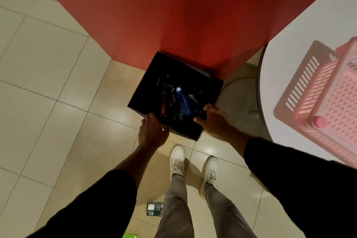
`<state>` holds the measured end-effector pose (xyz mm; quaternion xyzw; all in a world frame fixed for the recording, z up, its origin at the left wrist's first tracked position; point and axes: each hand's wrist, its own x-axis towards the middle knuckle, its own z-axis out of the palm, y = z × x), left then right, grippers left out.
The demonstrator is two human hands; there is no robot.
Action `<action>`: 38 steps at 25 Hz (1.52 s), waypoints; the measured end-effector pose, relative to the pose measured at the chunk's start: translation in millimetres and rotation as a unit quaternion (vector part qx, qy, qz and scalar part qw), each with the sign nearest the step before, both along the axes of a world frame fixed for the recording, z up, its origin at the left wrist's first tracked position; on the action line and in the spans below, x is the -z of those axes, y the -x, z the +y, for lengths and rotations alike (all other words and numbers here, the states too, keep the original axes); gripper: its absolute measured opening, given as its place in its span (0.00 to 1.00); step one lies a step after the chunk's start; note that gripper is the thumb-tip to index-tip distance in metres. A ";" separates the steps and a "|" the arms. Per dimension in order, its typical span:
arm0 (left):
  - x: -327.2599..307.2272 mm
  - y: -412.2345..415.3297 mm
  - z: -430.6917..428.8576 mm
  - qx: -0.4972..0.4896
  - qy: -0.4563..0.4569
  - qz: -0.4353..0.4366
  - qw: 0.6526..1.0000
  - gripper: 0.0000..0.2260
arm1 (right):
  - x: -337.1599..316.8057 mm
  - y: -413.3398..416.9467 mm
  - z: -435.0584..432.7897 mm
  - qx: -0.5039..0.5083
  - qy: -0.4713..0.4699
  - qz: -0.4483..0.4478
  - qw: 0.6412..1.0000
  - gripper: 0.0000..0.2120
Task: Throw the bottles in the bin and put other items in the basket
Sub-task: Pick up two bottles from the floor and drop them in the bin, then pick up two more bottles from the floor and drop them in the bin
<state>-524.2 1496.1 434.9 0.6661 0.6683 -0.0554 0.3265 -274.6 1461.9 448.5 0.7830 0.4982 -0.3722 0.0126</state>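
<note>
Nearest the camera, a green object (130,235) is peeking in at the lower edge, and a small dark packet (154,208) is lying on the tiled floor (48,83) just behind the person's white shoes (177,158). Ahead of the shoes, the left hand (152,133) is gripping the near rim of the black bin (154,75), its fingers curled over the edge. The right hand (214,120) is gripping the rim's right side, fingers clamped on it. A blue bottle (183,100) is lying inside the bin among dark rubbish. The bin is sitting against a red wall (173,15). To the right, a pink basket (328,102) is resting on the white round desk (289,67).
</note>
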 end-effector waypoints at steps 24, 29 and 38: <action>-145.7 -132.8 -154.6 0.664 -0.089 0.035 0.742 0.43 | -154.1 3.6 -357.9 0.312 -0.036 -0.078 0.946 0.43; -155.6 -179.7 -211.6 0.749 -0.129 0.022 0.650 0.43 | -160.8 4.2 -449.3 0.431 -0.062 -0.090 0.895 0.44; -175.3 -268.0 -465.1 0.842 -0.116 -0.019 0.526 0.43 | -157.5 10.4 -686.6 0.572 -0.036 -0.126 0.810 0.50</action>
